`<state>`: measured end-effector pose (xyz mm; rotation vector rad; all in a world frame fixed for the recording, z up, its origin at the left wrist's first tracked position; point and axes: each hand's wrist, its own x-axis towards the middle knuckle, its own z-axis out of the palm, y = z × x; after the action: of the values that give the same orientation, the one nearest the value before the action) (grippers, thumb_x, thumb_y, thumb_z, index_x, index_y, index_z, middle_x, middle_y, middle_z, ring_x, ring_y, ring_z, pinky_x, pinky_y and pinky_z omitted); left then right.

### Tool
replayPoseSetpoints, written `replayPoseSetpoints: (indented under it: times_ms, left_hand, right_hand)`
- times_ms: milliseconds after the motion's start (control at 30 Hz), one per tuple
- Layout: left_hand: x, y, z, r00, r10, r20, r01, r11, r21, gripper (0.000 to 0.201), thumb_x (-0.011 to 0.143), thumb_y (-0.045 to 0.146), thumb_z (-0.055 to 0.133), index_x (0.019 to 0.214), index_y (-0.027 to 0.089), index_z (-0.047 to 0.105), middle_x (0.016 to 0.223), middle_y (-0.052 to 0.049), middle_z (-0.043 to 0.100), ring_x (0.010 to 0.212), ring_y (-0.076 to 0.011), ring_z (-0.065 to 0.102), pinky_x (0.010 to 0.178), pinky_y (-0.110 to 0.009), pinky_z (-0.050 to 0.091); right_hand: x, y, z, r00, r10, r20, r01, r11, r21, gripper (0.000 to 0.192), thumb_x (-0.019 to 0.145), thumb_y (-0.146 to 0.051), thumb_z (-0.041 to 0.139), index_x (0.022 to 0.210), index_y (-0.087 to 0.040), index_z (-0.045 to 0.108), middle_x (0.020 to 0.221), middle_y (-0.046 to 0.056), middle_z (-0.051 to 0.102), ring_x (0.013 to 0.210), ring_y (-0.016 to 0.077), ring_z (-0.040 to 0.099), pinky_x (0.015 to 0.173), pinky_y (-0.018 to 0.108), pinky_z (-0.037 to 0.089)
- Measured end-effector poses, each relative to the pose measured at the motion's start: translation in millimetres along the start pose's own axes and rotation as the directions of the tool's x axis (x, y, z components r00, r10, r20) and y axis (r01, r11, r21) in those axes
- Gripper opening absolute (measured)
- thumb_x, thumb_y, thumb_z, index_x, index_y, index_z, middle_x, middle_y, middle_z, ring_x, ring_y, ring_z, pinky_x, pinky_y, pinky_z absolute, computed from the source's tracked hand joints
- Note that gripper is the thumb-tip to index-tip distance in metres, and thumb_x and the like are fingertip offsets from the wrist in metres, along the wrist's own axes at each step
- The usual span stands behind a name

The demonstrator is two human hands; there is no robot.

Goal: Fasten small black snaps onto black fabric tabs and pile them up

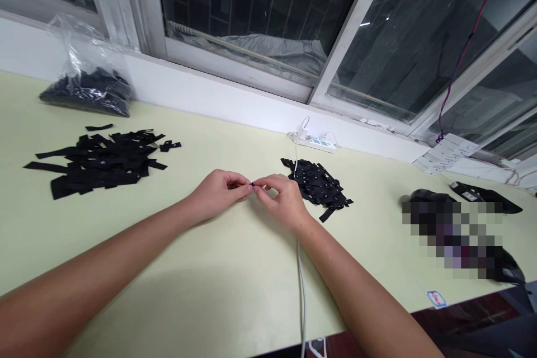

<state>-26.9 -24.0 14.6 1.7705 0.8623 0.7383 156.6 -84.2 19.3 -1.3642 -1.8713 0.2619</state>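
Note:
My left hand and my right hand meet over the middle of the pale yellow table. Both pinch one small black fabric piece between their fingertips; most of it is hidden by the fingers. Just right of my right hand lies a pile of small black folded pieces. A larger pile of flat black strips lies spread out to the left, well apart from my hands.
A clear plastic bag of black pieces sits at the back left against the wall. A white power strip lies under the window, its white cable running under my right wrist. Dark objects lie at right.

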Motion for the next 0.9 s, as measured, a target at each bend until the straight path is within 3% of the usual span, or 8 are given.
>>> replayPoseSetpoints:
  times_ms: [367, 533, 900]
  left_hand:
    - [-2.9, 3.9, 2.9, 0.997, 0.072, 0.006, -0.071, 0.974, 0.216, 0.021, 0.082, 0.036, 0.060, 0.084, 0.022, 0.075, 0.083, -0.002, 0.074, 0.079, -0.0210, 0.065, 0.070, -0.030, 0.047]
    - [-4.5, 5.0, 3.7, 0.996, 0.087, 0.006, -0.085, 0.948, 0.307, 0.022, 0.083, 0.035, 0.057, 0.086, 0.022, 0.075, 0.081, -0.002, 0.073, 0.075, -0.0206, 0.064, 0.068, -0.030, 0.045]
    - [-5.0, 5.7, 2.8, 0.998, 0.067, -0.013, -0.059, 0.944, 0.323, 0.020, 0.078, 0.028, 0.057, 0.078, 0.024, 0.076, 0.075, 0.001, 0.072, 0.073, -0.0197, 0.063, 0.065, -0.029, 0.043]
  right_hand:
    - [-3.7, -3.4, 7.7, 0.998, 0.042, 0.048, -0.034, 0.987, -0.154, 0.017, 0.081, -0.016, 0.059, 0.088, -0.024, 0.072, 0.085, 0.001, 0.074, 0.082, 0.0198, 0.062, 0.073, 0.032, 0.044]
    - [-2.9, -3.6, 9.2, 0.995, 0.081, 0.055, -0.073, 0.988, -0.138, 0.016, 0.080, -0.017, 0.060, 0.087, -0.024, 0.073, 0.082, 0.001, 0.073, 0.079, 0.0191, 0.063, 0.073, 0.031, 0.044]
    - [-4.1, -5.6, 14.7, 0.998, 0.038, 0.059, -0.022, 0.967, -0.252, 0.019, 0.082, -0.015, 0.058, 0.088, -0.023, 0.074, 0.079, 0.004, 0.072, 0.078, 0.0201, 0.062, 0.071, 0.031, 0.043]
